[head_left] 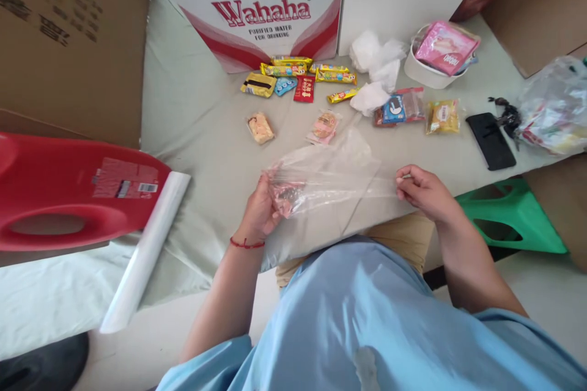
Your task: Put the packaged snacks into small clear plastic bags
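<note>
A clear plastic bag (331, 176) is stretched between both my hands over the cloth-covered surface (202, 128). My left hand (261, 211) is closed on the bag's left end, where a pinkish snack packet (287, 195) shows through the plastic. My right hand (420, 189) pinches the bag's right edge with fingertips together. Small wrapped snacks (298, 79) lie scattered beyond the bag, the nearest a pink round packet (324, 126) and a pale one (260, 127).
A Wahaha water carton (257, 6) stands at the back, a brown box (68, 36) at left. A red jug (68, 192) and a roll of plastic film (147, 244) lie left. White bowl (431, 73), black phone (490, 140), plastic bag (554, 104), green stool (509, 217) at right.
</note>
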